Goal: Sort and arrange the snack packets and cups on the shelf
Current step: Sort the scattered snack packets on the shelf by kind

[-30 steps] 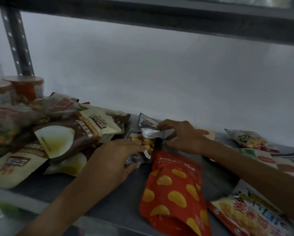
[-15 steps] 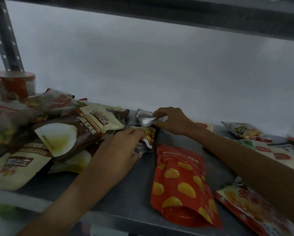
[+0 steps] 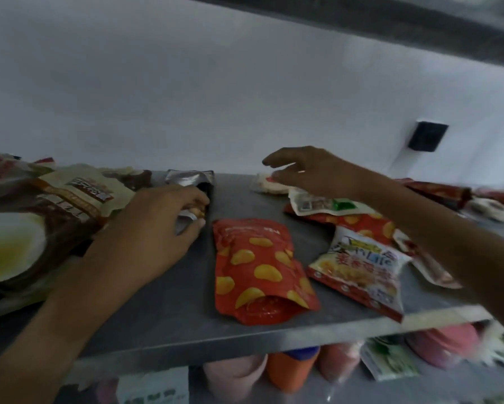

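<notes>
— Grey shelf (image 3: 163, 325) against a white wall, one head view. What step was in hand?

— Sorting packets. Left hand (image 3: 154, 237) held a small silver packet (image 3: 186, 182) beside the pile (image 3: 55, 217), fingers curled on it. Right hand (image 3: 318, 173) hovered above a white packet (image 3: 267, 185) at the back, fingers spread, holding nothing.

— And the red pouch (image 3: 256, 269)?

— Flat mid-shelf, untouched. Cups (image 3: 288, 368) stood on the shelf below. Next, I'd judge, the right hand must close on the white packet.

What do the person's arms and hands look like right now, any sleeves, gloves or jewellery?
Both forearms are bare as far as the frame shows: no sleeves visible. The left hand and right hand wear no gloves; no rings, watch or bands are visible, though motion blur hides fine detail.
</notes>
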